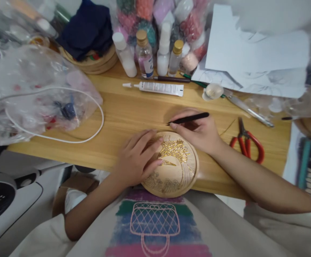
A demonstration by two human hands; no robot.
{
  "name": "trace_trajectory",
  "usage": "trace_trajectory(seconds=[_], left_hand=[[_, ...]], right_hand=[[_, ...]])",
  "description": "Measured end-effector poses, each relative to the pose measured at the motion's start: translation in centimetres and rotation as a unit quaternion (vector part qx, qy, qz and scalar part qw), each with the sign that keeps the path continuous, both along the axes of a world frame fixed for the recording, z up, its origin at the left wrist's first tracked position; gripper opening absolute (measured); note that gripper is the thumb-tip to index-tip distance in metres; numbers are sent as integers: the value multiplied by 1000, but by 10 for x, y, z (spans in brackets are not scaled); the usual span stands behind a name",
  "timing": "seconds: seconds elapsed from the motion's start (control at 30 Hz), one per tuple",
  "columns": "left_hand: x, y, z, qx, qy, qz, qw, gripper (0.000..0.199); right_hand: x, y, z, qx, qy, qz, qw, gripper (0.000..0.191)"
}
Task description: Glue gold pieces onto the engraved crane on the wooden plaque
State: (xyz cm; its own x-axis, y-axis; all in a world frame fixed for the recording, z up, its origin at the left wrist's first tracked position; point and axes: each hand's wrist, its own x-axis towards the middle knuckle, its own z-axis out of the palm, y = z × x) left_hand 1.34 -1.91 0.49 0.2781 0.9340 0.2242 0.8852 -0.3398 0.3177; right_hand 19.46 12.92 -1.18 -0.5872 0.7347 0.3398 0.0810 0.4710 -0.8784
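A round wooden plate (168, 191) lies at the table's front edge, partly over it. Raised gold wire (175, 150) forms a scaly pattern on its upper half, and drawn wave lines show lower down. My left hand (138, 155) rests on the plate's left side with its fingers spread, holding nothing. Just beyond the upper right rim, my right hand (198, 130) pinches slim black tweezers (192, 117), their fine tip pointing left above the table. Right of that hand, a thin piece of gold wire (229, 127) lies beside red-handled pliers (247, 142).
A glue tube (160, 88) lies behind the plate, with small bottles (145, 57) standing further back. Left are a plastic bag (45, 85) and a white cable (101, 121). Right are a craft knife (249, 109), a small round container (213, 91) and paper sheets (254, 50).
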Motion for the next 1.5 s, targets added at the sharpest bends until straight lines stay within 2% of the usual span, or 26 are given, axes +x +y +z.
trace_trajectory(seconds=[0.2,0.33,0.77,1.5], left_hand=[[0,0,2,-17,-1,7,1000,43],[0,1,0,4,-1,3,1000,45],[0,1,1,11,20,6,1000,38],[0,1,3,5,27,-1,1000,41]], right_hand=[[0,1,0,-10,-5,4,1000,4],[1,1,1,-14,-4,11,1000,4],[0,0,2,-31,-18,19,999,6],[1,1,4,-18,-45,20,999,8]])
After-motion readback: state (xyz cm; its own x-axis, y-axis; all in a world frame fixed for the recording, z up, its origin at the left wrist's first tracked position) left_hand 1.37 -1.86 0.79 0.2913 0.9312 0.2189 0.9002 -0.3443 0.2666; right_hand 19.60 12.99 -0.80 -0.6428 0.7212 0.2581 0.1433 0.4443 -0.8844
